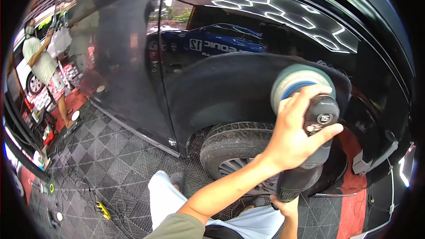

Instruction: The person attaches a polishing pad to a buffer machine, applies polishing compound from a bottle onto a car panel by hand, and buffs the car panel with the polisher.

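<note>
My left hand (292,139) is wrapped over the head of a black polisher (325,106), marked "15", with the thumb stretched along its side. Lower down, my right hand (287,206) grips the rear end of the tool; part of that hand is hidden. The round polishing pad (305,71), greenish with a pale and blue backing, lies against the dark fender (221,88) above the wheel arch. A dull, hazy area spreads over the panel around the pad. Just below is the front tire (237,137), partly covered by my left arm.
The car's dark door (119,40) stands to the left. A person (42,57) is at the far left near a white car. Cables and a yellow object (103,210) lie on the tiled floor (110,150). A red floor strip (354,208) runs at the right.
</note>
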A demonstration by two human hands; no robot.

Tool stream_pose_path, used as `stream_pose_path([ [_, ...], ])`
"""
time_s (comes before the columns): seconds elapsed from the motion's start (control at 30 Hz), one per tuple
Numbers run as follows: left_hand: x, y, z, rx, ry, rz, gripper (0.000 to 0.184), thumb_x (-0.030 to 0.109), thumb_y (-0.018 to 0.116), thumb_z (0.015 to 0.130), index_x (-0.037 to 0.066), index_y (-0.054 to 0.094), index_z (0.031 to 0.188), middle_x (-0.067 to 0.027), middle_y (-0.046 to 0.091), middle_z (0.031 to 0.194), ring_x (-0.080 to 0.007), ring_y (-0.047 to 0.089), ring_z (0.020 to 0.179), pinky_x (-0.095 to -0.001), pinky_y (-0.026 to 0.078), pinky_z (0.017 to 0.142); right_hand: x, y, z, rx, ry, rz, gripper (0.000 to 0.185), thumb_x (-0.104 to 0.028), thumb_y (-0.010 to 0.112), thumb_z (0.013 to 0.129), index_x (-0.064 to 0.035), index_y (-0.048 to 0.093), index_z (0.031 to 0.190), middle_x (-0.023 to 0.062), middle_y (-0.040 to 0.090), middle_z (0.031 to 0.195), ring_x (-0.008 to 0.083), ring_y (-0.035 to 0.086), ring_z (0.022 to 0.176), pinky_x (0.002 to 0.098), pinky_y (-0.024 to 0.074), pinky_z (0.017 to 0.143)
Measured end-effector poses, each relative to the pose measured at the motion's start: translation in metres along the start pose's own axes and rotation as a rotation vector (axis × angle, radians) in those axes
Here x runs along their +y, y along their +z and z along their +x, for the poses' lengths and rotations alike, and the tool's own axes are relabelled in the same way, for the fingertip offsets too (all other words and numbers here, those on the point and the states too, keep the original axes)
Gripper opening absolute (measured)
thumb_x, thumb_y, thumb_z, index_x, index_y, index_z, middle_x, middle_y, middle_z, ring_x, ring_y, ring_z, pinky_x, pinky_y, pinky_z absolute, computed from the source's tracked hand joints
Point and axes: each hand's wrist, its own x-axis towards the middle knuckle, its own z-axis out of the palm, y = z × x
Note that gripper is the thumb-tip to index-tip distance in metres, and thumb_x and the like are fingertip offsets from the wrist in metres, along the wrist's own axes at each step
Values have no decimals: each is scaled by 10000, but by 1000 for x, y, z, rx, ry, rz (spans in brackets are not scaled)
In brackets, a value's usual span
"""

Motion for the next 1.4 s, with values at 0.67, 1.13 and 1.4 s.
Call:
stream_pose_path([
  [0.67, -29, -210, -50, 361, -89, -272, 674, 173, 811, 751, 25, 421, 1279, -132, 625, 1050, -223, 622, 994, -361, 490, 917, -21, 134, 48, -239, -79, -238, 406, -118, 769, 587, 31, 656, 947, 177, 709, 803, 274, 709, 741, 359, 534, 694],
  [1.13, -54, -269, -107, 628, -157, -222, 718, 349, 793, 761, 52, 416, 1295, -131, 634, 1004, -213, 606, 959, -337, 497, 875, -24, 165, 49, -312, -13, -489, 384, -172, 808, 561, 8, 618, 843, 181, 681, 732, 362, 679, 720, 412, 524, 694],
  [1.4, -25, -219, -58, 468, -142, -177, 648, 250, 765, 791, 34, 420, 1296, -137, 644, 1023, -218, 618, 981, -342, 487, 903, -40, 126, 40, -260, -46, -283, 392, -141, 802, 571, 32, 621, 873, 184, 676, 695, 317, 693, 621, 420, 549, 468],
])
